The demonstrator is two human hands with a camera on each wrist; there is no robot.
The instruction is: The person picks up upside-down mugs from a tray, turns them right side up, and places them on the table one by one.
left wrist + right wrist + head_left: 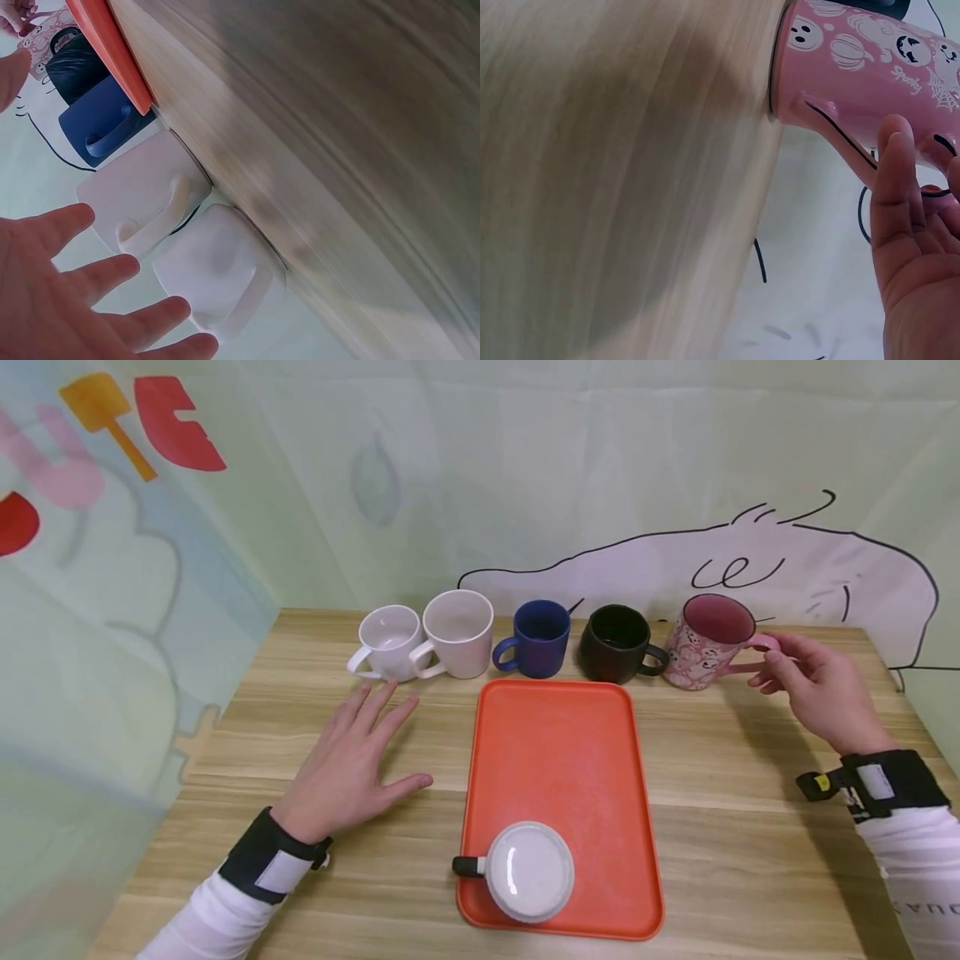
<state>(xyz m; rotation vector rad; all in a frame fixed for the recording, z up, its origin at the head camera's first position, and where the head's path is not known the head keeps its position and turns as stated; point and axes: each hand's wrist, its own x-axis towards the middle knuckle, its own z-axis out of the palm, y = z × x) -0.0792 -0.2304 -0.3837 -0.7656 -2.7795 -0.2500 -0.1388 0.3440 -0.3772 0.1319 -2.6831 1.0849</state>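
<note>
At the right end of a row of mugs, my right hand grips the handle of a pink mug printed with white ghosts and pumpkins. The mug stands upright on the table, as the right wrist view shows of its base. My left hand is spread, palm down, with nothing in it. Its fingertips point toward a low white mug and a taller off-white mug beside it. Further along stand a blue mug and a black mug, close to the pink one.
An orange-red tray lies in front of the row, between my hands. On its near end sits a pale round mug, its black handle reaching over the tray's left rim. Behind the wooden table hangs a printed cloth.
</note>
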